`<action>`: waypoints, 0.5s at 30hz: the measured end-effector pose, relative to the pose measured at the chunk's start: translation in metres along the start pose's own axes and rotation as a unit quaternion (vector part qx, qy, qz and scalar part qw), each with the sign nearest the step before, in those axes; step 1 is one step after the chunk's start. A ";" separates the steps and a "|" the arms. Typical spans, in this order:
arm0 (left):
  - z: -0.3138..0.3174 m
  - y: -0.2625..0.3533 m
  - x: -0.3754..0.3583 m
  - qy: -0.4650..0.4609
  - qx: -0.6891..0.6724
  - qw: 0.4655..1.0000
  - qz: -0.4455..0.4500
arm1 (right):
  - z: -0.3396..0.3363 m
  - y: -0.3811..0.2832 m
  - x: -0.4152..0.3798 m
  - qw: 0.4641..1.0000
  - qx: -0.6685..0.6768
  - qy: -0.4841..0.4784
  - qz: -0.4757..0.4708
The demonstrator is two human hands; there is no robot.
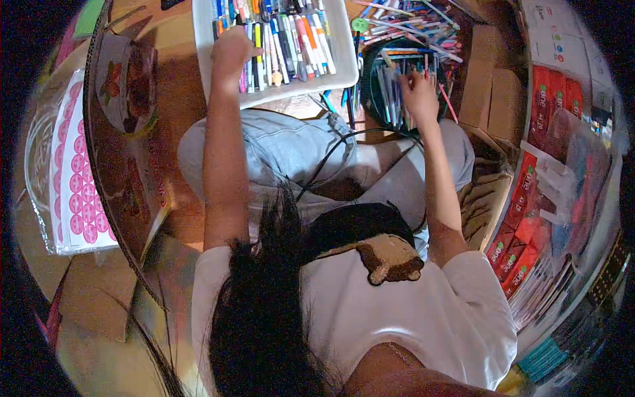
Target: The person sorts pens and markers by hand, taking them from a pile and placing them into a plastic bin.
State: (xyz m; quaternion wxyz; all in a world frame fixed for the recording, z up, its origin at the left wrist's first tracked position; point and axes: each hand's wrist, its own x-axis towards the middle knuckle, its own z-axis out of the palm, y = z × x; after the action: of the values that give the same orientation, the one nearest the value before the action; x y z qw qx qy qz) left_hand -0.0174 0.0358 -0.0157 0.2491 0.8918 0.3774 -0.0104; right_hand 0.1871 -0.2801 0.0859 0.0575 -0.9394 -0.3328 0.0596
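A white tray (344, 69) holds rows of pens and markers (284, 49) lying side by side. Over the left part of these rows is my left hand (233, 53), its fingers curled; what lies under them is hidden. To the right of the tray stands a dark round basket (368, 109) with many slim pens (393, 99) inside. My right hand (419, 96) reaches into it from the right, fingers bent and pinched at a pen among the others. The fingertips are partly lost among the pens.
A heap of loose pens (423, 30) lies behind the basket. Cardboard boxes (488, 99) and red packs (522, 192) line the right side. At left are a curved cardboard edge (92, 145) and a sheet of pink round stickers (81, 178). A dark cable (324, 159) crosses my lap.
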 end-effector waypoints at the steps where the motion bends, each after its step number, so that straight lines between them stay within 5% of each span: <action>1: 0.002 0.001 0.003 -0.002 0.022 1.000 0.007 | 0.004 0.009 -0.001 1.000 -0.007 -0.016 0.013; 7: 0.008 -0.012 0.007 -0.012 0.034 0.999 0.012 | 0.031 0.002 -0.015 0.987 -0.142 -0.056 -0.049; 11: -0.029 0.017 -0.015 -0.008 -0.053 0.998 -0.037 | 0.069 -0.002 -0.017 0.956 -0.278 0.025 -0.092; 15: -0.032 0.025 -0.016 0.018 -0.056 0.998 -0.028 | 0.062 -0.003 -0.016 0.972 -0.208 -0.015 -0.104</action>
State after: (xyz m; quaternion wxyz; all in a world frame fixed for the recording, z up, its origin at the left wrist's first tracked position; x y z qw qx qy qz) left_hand -0.0175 0.0247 0.0269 0.2917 0.8654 0.4069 0.0196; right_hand 0.1639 -0.2837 0.0258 -0.1384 -0.8897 -0.4350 -0.0035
